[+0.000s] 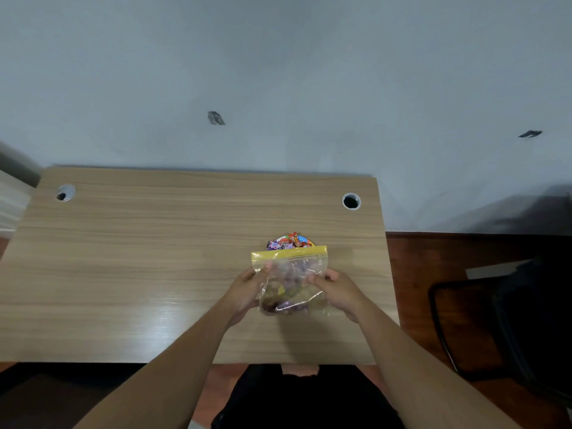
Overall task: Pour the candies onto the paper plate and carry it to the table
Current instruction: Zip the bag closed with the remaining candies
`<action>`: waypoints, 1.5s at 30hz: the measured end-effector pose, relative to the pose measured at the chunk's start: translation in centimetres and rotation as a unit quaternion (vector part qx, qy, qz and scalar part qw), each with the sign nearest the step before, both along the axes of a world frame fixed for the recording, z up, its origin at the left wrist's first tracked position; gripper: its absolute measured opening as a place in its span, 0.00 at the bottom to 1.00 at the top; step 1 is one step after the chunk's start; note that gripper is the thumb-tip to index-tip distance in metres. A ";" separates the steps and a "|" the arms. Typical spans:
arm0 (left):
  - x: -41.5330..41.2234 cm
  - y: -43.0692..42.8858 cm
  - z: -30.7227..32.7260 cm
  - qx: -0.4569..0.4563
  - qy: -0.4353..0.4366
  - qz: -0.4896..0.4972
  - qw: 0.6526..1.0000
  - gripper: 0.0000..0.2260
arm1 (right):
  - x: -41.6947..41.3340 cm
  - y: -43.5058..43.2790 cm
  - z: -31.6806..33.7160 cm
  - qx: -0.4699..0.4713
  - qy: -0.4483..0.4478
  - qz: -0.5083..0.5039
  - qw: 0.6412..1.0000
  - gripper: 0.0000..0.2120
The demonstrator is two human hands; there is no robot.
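Note:
I hold a clear zip bag with a yellow seal strip over the wooden desk, its mouth pointing away from me. My left hand grips its left side and my right hand grips its right side. Several wrapped candies remain in the bag's lower part. Just beyond the bag's mouth, a pile of colourful candies lies on a paper plate. The bag hides most of the plate.
The desk has two round cable holes, one at the back left and one at the back right. A pale wall rises behind it. A dark chair stands on the floor to the right.

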State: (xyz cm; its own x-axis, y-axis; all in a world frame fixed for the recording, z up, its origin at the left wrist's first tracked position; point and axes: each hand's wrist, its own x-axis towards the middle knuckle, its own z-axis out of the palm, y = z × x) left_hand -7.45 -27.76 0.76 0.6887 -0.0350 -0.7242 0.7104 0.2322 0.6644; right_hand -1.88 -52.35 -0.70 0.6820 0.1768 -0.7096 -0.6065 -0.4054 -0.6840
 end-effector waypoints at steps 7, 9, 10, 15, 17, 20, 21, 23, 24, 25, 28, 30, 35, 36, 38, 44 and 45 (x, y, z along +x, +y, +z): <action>1.0 3.8 1.6 0.038 -0.066 0.027 0.997 0.16 | 0.2 1.2 1.1 0.014 -0.014 0.020 1.000 0.10; 1.4 4.7 2.2 0.065 -0.084 0.034 0.994 0.14 | 0.3 1.7 1.8 0.040 -0.017 0.033 0.999 0.11; 1.6 5.1 2.5 0.075 -0.095 0.039 0.992 0.13 | 0.3 2.1 2.0 0.051 -0.020 0.038 0.998 0.12; 1.7 7.4 3.6 0.112 -0.139 0.061 0.982 0.13 | 0.5 4.1 3.7 0.058 -0.041 0.008 0.997 0.09; 1.4 8.4 3.7 0.108 -0.149 0.071 0.980 0.12 | 0.6 4.8 4.0 0.050 -0.058 0.005 0.997 0.08; 0.8 9.8 3.4 0.106 -0.156 0.081 0.979 0.11 | 0.5 5.9 4.2 0.012 -0.086 0.034 0.996 0.11; 0.6 10.3 3.5 0.104 -0.156 0.087 0.978 0.12 | 0.5 6.2 4.2 0.015 -0.085 0.039 0.996 0.11; 0.4 11.3 3.6 0.105 -0.163 0.096 0.976 0.12 | 0.4 6.7 4.4 0.033 -0.074 0.042 0.996 0.08; 0.4 11.7 3.8 0.107 -0.167 0.098 0.975 0.11 | 0.4 7.0 4.6 0.039 -0.070 0.048 0.996 0.09; 0.3 12.2 4.0 0.110 -0.172 0.097 0.974 0.10 | 0.4 7.3 4.7 0.042 -0.065 0.053 0.996 0.13; 0.2 13.3 4.3 0.140 -0.194 0.066 0.969 0.10 | 0.7 7.9 5.4 0.035 -0.078 0.067 0.994 0.26; 0.2 13.9 4.5 0.177 -0.218 0.037 0.959 0.09 | 1.2 8.2 6.1 0.042 -0.100 0.057 0.992 0.40; 0.2 14.5 4.9 0.257 -0.265 -0.022 0.929 0.07 | 2.6 10.5 8.9 -0.060 -0.205 0.139 0.967 0.51; 0.2 14.4 5.0 0.268 -0.274 -0.031 0.923 0.07 | 2.8 11.1 9.3 -0.078 -0.240 0.160 0.954 0.50; 0.2 14.2 5.6 0.277 -0.291 -0.030 0.915 0.07 | 3.0 12.8 10.5 -0.097 -0.303 0.207 0.925 0.47; 0.0 14.8 6.1 0.211 -0.293 0.030 0.932 0.07 | 2.6 17.8 11.0 -0.094 -0.357 0.285 0.885 0.20; -0.1 15.0 6.0 0.202 -0.295 0.045 0.933 0.09 | 2.5 18.3 10.9 -0.088 -0.356 0.278 0.888 0.15</action>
